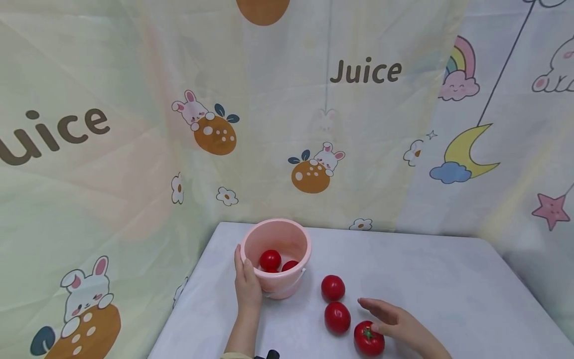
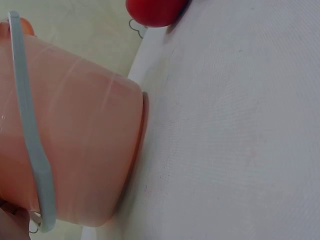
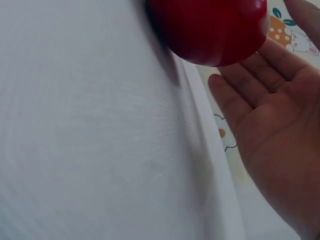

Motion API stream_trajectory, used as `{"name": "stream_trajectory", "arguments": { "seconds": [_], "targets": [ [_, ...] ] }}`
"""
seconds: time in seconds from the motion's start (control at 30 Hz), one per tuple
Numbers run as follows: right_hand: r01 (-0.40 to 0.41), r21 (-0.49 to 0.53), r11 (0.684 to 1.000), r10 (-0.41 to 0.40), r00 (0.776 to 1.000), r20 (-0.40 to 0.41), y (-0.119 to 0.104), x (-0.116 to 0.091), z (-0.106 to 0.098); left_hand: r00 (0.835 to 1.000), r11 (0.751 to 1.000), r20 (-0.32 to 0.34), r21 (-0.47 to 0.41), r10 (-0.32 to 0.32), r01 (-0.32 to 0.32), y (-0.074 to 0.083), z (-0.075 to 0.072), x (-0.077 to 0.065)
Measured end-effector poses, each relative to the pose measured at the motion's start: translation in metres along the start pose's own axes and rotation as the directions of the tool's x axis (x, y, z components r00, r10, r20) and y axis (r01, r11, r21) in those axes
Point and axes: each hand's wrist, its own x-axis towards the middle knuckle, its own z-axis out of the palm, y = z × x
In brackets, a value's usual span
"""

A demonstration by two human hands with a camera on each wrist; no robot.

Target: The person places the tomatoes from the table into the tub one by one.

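A pink bucket [image 1: 280, 286] stands at the left of the table, with red tomatoes [image 1: 270, 260] inside it. My left hand [image 1: 248, 289] lies along its left side, straight fingers against the wall near the rim; the left wrist view shows a bit of that hand [image 2: 14, 224] by the bucket's pale handle [image 2: 32, 135]. My right hand [image 1: 396, 324] spreads beside the nearest tomato [image 1: 368, 339], its thumb overlapping the fruit close to the green stem. In the right wrist view the palm [image 3: 280, 125] faces a tomato [image 3: 215, 30], fingers extended past it.
Two more tomatoes, one farther back [image 1: 333, 288] and one nearer [image 1: 337, 318], lie between the bucket and my right hand. A white cloth covers the table [image 1: 430, 269]. Printed curtains [image 1: 269, 114] hang close behind its back edge and along the sides.
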Motion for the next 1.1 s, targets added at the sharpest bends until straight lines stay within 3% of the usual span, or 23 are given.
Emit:
{"name": "stream_trajectory", "arguments": {
  "seconds": [0.3,0.8,1.1],
  "targets": [
    [-0.090,0.092,0.992,0.090,0.996,0.003,0.016,-0.003,0.006,1.000,1.000,-0.003,0.006,0.003,-0.003,-0.001,-0.001,0.001],
    [-0.103,0.032,0.994,0.099,0.990,0.099,0.027,-0.004,0.004,1.000,1.000,0.005,0.000,0.013,-0.013,-0.001,-0.001,0.000],
    [-0.093,0.147,0.985,0.067,0.983,0.171,0.026,-0.008,0.002,1.000,1.000,0.000,0.010,0.008,-0.008,-0.001,0.000,0.000]
  ]
}}
